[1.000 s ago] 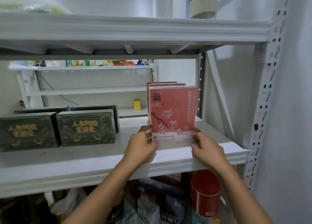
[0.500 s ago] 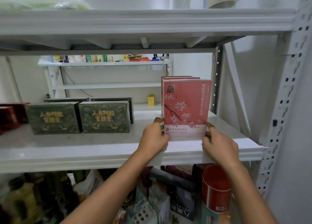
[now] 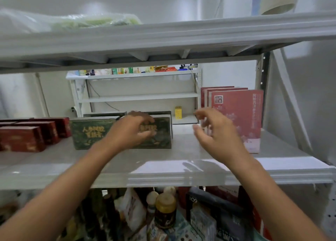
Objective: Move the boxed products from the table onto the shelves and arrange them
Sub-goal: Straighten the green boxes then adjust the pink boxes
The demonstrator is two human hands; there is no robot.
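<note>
Pink flowered boxes (image 3: 241, 117) stand upright in a row at the right end of the white shelf (image 3: 163, 169). Left of them are two dark green boxes with gold lettering (image 3: 87, 133), with more green boxes behind. My left hand (image 3: 132, 131) hovers in front of the right green box (image 3: 161, 133), fingers loosely curved, holding nothing. My right hand (image 3: 214, 131) is raised with spread fingers just left of the pink boxes, apart from them. Both hands are blurred.
Dark red boxes (image 3: 27, 137) lie at the shelf's left end. A shelf board (image 3: 163, 37) hangs close overhead with a plastic bag on it. Bottles, jars and boxes (image 3: 163, 213) crowd the level below. A white rack (image 3: 138, 95) stands behind.
Both hands have let go of the front pink box and moved left. The left hand now hovers at the green boxes. The view has shifted left, showing the red boxes.
</note>
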